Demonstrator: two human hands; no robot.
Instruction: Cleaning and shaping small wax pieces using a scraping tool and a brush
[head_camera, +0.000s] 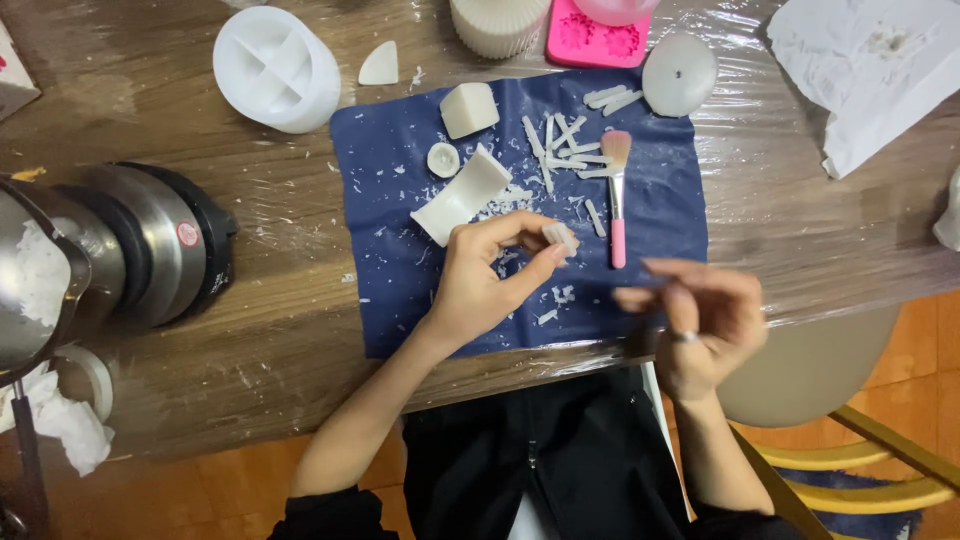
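Left hand (480, 280) pinches a white wax piece (560, 237) over the blue cloth (400, 250); blurred right hand's (700, 315) grip unclear

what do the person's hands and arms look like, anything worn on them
Both forearms are bare, with dark sleeves pushed up near the elbows at the bottom edge. The right hand wears a silver ring on one finger and is motion-blurred. The left hand shows no ring, glove or watch.

White scraps (560, 140) and brush (616, 195) crowd the cloth (400, 300) (left edge open).
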